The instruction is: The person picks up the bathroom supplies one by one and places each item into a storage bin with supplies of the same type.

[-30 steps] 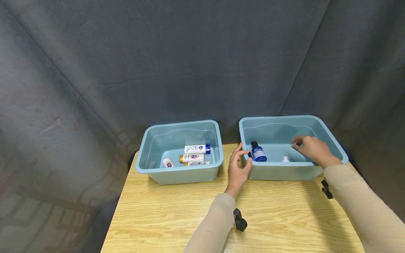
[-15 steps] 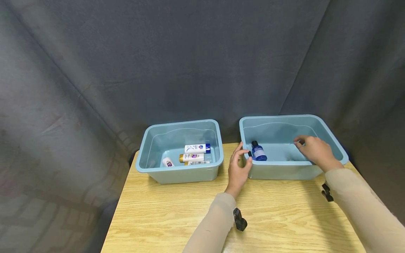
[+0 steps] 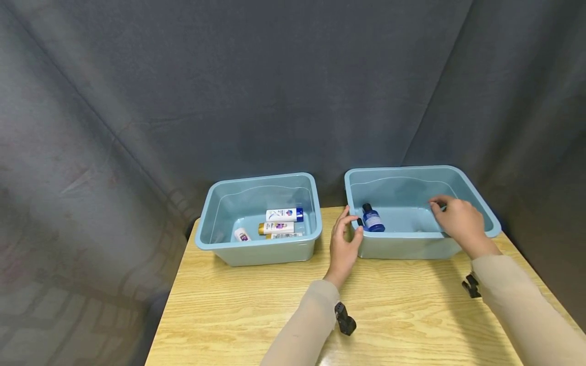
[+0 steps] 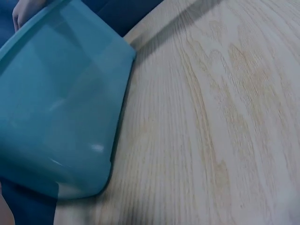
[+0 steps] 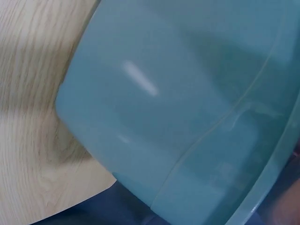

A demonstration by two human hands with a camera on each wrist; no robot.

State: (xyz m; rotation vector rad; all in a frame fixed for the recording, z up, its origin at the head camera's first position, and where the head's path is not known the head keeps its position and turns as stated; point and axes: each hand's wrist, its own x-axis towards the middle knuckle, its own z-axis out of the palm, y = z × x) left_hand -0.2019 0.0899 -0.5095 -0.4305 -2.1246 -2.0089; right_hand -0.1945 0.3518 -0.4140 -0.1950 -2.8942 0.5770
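Note:
In the head view my left hand (image 3: 343,250) is at the left rim of the right blue bin (image 3: 407,248), fingers loosely curved. Its index and thumb tips are beside a small black cap, seemingly of a second blue bottle; contact cannot be told. A blue bottle (image 3: 373,221) with a black cap lies inside, just right of these fingertips. Over the right part of this bin, my right hand (image 3: 462,221) has loosely bent fingers, with no thing visible between them. A small pale thing (image 3: 420,231) shows faintly behind the front rim, mostly hidden.
A second blue bin (image 3: 265,254) stands to the left. It holds a white bottle with a blue cap (image 3: 284,215), a gold-capped white bottle (image 3: 276,228), another gold-capped bottle partly hidden by the rim, and a small white bottle (image 3: 242,235). A dark curtain (image 3: 274,101) hangs behind the table (image 3: 238,315).
My right hand has drawn slightly right over the bin. The small white thing below it has mostly disappeared behind the front rim. My left hand has stayed almost still.

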